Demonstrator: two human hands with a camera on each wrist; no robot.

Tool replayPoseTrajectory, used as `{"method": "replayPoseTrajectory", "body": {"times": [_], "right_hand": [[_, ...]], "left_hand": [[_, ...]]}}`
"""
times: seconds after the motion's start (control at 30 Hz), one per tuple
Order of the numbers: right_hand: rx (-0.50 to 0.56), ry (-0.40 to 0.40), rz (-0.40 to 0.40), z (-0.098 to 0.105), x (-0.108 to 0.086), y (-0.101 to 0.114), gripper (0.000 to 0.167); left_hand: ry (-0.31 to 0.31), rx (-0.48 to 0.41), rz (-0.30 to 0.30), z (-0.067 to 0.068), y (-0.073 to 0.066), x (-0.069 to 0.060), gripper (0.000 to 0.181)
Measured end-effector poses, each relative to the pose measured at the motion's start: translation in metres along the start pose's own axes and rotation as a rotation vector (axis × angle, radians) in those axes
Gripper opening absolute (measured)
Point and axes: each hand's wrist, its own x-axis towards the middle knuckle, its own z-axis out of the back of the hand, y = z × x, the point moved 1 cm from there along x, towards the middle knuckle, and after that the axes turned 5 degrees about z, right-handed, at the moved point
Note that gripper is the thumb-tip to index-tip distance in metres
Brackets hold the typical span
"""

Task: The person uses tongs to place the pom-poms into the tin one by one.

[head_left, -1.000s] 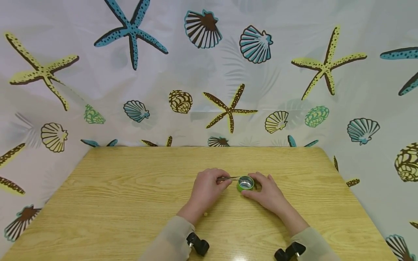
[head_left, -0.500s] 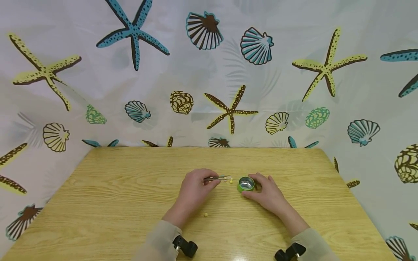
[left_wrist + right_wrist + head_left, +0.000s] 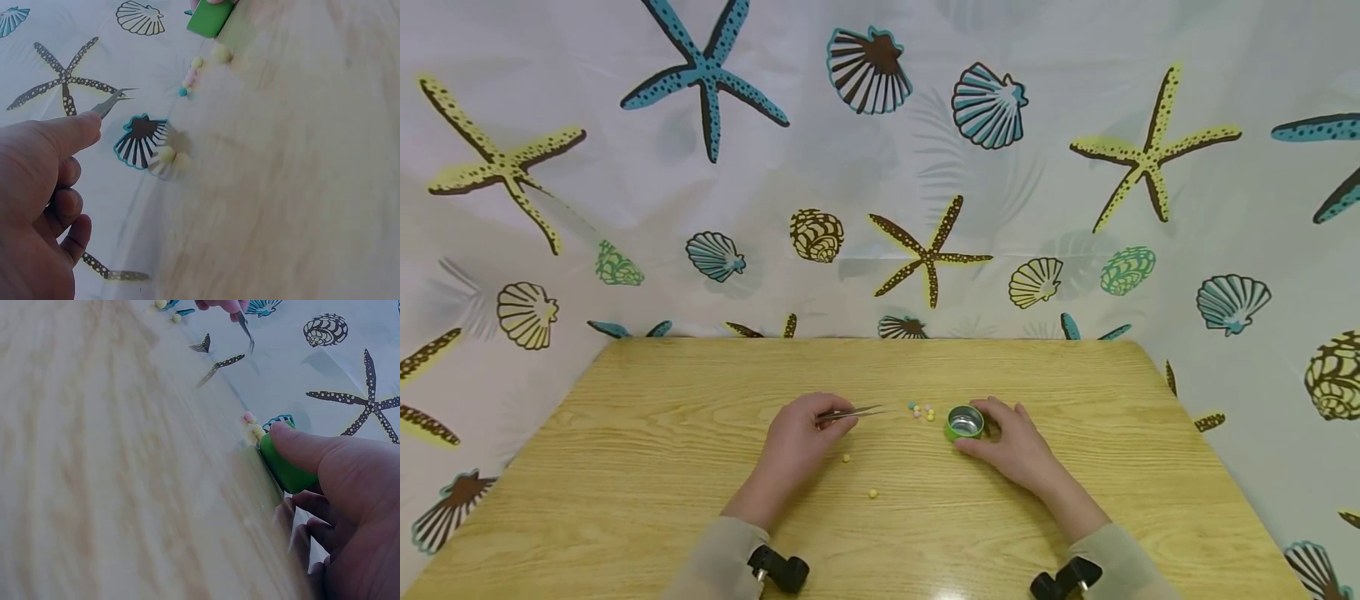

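My left hand (image 3: 797, 437) pinches a pair of metal tweezers (image 3: 852, 412) between thumb and fingers, left of the tin. Their tips stand apart with nothing between them, as the left wrist view also shows. My right hand (image 3: 1018, 442) holds a small round green tin (image 3: 958, 434) by its side, thumb in front and fingers behind. The tin stands upright on the table, its silvery inside facing up. Between tweezers and tin lies a cluster of several tiny balls (image 3: 917, 413), teal, pink and yellow. Two more yellow balls (image 3: 872, 494) lie apart, nearer the front.
The wooden table (image 3: 662, 450) reaches back to a white cloth (image 3: 752, 167) printed with starfish and shells, which also hangs at both sides. Black clamp-like mounts (image 3: 780, 571) sit on both sleeves.
My left hand has drawn leftward from the tin with the tweezers, whose tips were at its rim. The cluster and a second loose yellow ball have come into view. My right hand keeps still.
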Motion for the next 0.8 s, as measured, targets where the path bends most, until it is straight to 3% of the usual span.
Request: {"method": "replayPoseTrajectory", "body": {"times": [0.2, 0.43, 0.8], "right_hand": [[-0.007, 0.001, 0.002, 0.0, 0.0, 0.001, 0.068], [-0.002, 0.003, 0.002, 0.001, 0.0, 0.0, 0.069], [-0.012, 0.012, 0.012, 0.0, 0.001, -0.002, 0.069]], "left_hand": [[0.03, -0.053, 0.04, 0.014, 0.024, -0.001, 0.016], [0.046, -0.04, 0.018, 0.029, 0.038, -0.005, 0.016], [0.108, -0.042, -0.027, 0.04, 0.055, -0.011, 0.01]]}}
